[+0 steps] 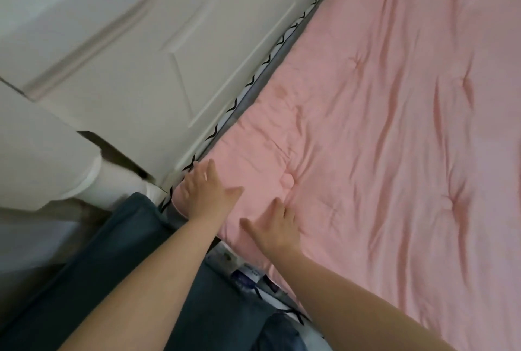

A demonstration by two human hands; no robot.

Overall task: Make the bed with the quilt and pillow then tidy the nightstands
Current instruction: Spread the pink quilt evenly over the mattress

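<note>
A pink quilt (pixel 394 125) lies spread over the bed, wrinkled and tufted in places. My left hand (pixel 205 190) rests flat on the quilt's near corner, fingers straight, beside the bed's edge. My right hand (pixel 275 226) presses flat on the quilt a little to the right, fingers spread. Under the quilt's edge a sheet (pixel 245 271) with a black zigzag border shows. No pillow is in view.
A cream panelled headboard or bed frame (pixel 146 49) runs along the quilt's left edge. A white rounded piece of furniture (pixel 42 153) stands at the left. My dark blue trouser legs (pixel 112 266) fill the lower left.
</note>
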